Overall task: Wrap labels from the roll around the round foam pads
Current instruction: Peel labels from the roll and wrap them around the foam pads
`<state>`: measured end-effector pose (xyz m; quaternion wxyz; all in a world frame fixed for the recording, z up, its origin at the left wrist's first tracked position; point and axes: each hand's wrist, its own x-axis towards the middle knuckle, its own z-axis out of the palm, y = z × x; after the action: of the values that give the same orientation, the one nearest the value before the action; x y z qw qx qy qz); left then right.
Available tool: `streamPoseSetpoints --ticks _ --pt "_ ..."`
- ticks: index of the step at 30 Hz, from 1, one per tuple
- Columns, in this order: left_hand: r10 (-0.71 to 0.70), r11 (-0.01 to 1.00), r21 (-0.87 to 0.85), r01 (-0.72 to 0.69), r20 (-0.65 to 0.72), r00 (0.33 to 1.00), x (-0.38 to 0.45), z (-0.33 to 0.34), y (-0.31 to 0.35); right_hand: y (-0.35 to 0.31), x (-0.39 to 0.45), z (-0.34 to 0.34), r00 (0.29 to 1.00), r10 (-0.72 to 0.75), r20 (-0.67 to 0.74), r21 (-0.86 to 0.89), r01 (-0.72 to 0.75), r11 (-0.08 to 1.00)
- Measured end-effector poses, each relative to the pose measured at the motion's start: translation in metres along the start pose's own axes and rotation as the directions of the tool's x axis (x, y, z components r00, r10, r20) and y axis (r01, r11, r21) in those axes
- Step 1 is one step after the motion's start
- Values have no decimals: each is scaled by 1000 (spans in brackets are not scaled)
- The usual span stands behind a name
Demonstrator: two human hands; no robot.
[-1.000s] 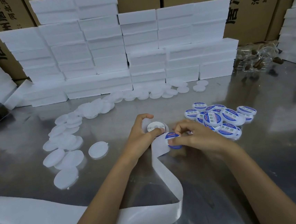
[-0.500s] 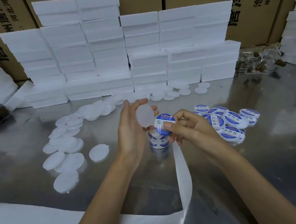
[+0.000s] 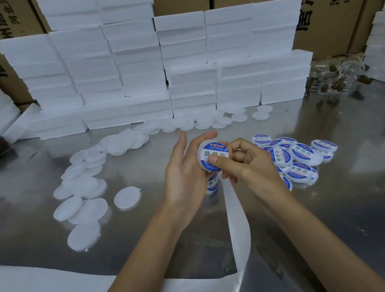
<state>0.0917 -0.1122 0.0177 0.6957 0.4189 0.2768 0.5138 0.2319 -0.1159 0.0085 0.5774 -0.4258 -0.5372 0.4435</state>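
Up above the shiny metal tabletop (image 3: 334, 214), the left hand (image 3: 184, 170) cups a round foam pad (image 3: 203, 155) from behind, fingers curled round its edge, holding it raised and tilted toward the camera. On its face sits a round blue-and-white label (image 3: 215, 154), and the right hand (image 3: 245, 164) pinches the pad too, its thumb (image 3: 216, 161) pressing on the label's lower part while the other fingers fold behind. Just under the hands stands the label roll (image 3: 213, 185), mostly hidden, with a long white strip of backing paper (image 3: 237, 224) trailing from it toward the near edge and bending off to the left. Right of the hands lies a heap of labelled pads (image 3: 303, 156). Left of them, plain white pads (image 3: 83, 194) are scattered in a loose arc that runs back to a row along the foot of stacked white foam blocks (image 3: 136, 64). Behind the blocks stand brown cardboard boxes (image 3: 328, 3) printed with black characters.
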Motion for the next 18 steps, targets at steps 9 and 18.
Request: streamPoseSetpoints --ticks 9,18 --pt "37 999 3 -36 -30 999 -1 6 -4 4 -2 4 996 -35 -88 -96 27 995" --pt "8 982 -187 -11 -15 1000 -2 7 -1 20 -3 6 970 -171 -175 -581 38 813"
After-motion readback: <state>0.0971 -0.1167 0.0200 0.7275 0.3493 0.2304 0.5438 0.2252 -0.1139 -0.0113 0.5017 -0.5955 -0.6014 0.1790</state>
